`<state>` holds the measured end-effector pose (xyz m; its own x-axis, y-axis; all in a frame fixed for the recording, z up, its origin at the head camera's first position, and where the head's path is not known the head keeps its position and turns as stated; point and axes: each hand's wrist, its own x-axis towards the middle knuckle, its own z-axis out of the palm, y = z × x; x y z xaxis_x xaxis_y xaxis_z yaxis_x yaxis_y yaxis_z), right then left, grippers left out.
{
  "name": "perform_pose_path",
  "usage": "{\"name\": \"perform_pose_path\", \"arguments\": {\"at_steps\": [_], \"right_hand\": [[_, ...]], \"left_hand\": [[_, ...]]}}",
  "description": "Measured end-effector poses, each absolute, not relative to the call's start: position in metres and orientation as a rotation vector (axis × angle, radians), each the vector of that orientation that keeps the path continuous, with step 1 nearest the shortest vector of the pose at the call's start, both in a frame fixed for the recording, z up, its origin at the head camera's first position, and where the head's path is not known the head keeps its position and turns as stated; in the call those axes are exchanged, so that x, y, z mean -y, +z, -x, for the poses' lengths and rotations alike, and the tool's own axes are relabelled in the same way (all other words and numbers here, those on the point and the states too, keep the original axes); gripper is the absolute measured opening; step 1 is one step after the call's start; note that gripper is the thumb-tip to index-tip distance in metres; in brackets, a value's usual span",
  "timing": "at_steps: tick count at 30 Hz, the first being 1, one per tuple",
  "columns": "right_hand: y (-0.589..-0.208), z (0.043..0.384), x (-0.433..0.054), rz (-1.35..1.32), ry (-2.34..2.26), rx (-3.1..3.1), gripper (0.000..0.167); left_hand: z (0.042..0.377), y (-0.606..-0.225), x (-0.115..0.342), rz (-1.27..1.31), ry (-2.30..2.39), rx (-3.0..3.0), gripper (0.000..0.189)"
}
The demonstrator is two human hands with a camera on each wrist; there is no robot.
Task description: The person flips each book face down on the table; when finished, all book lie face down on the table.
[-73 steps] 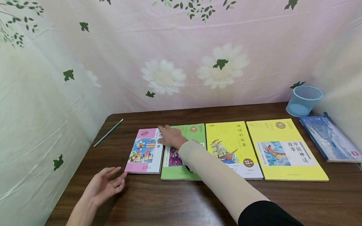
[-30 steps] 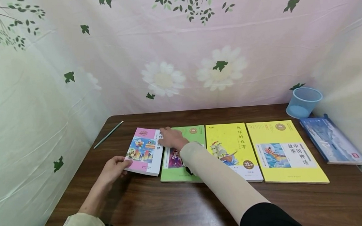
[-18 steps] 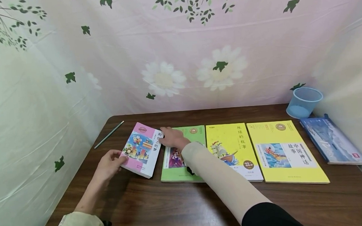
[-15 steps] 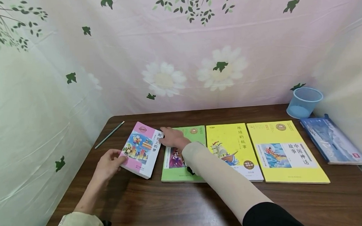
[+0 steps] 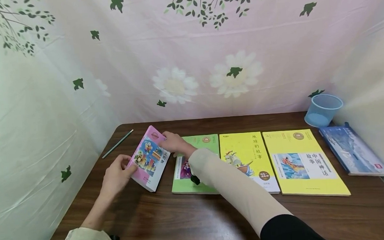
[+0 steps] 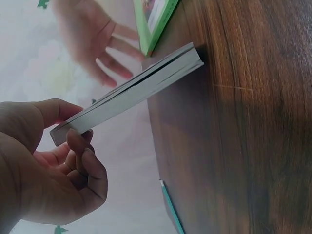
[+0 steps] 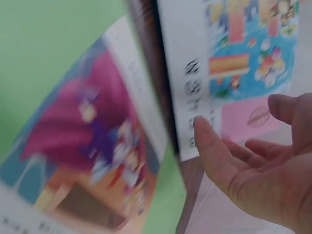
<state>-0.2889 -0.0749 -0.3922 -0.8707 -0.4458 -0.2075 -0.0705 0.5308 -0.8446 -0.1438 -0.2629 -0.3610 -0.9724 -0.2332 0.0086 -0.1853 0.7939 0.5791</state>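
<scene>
"Across the dark counter [image 5: 164,223], what do you have, biggest first?"

"I see the yellow picture book [image 5: 306,163] at the right of a flat row, then the yellow ship book [image 5: 244,150] and the green book [image 5: 209,144], with a blue book [image 5: 353,149] lying beyond them at the far right."

"And the smaller pink book [image 5: 148,158]?"

"Left of the green book, held at a tilt; I can't tell whether its lower edge touches the counter."

"How would it handle?"

"Light, I'd judge, and bendy like most paperbacks, with a cover that may slide under the fingers. My left wrist view shows a dark gap along its page edge, so it could fan open. I'd pinch through the full thickness, on opposite edges."

"Pose of the hands?"

"The left hand [image 5: 116,173] reaches up from the near left, thumb on the cover, the other fingers curled behind, clamped on the pink book's left edge. The right arm stretches over the yellow ship book and green book, with the right hand [image 5: 177,142] at the upper right edge."

"Right fingers?"

"Apart and loose; I can't tell whether any touch the cover."

"Anything slimmer?"

"One green pencil [image 5: 117,144], lying near the counter's left edge."
</scene>
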Motion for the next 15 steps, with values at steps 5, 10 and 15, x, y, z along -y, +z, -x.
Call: {"name": "perform_pose_path", "arguments": {"at_steps": [5, 10, 15], "right_hand": [[-0.381, 0.281, 0.082, 0.312, -1.457, -2.232, 0.068], [-0.373, 0.276, 0.088, 0.268, -1.490, -2.222, 0.072], [-0.368, 0.272, 0.091, 0.230, -1.523, -2.197, 0.072]], "left_hand": [[0.142, -0.360, 0.255, -0.343, -0.883, 2.905, 0.037], [0.140, -0.359, 0.251, -0.330, -0.850, 2.910, 0.037], [0.137, -0.358, 0.244, -0.293, -0.791, 2.908, 0.035]]}}
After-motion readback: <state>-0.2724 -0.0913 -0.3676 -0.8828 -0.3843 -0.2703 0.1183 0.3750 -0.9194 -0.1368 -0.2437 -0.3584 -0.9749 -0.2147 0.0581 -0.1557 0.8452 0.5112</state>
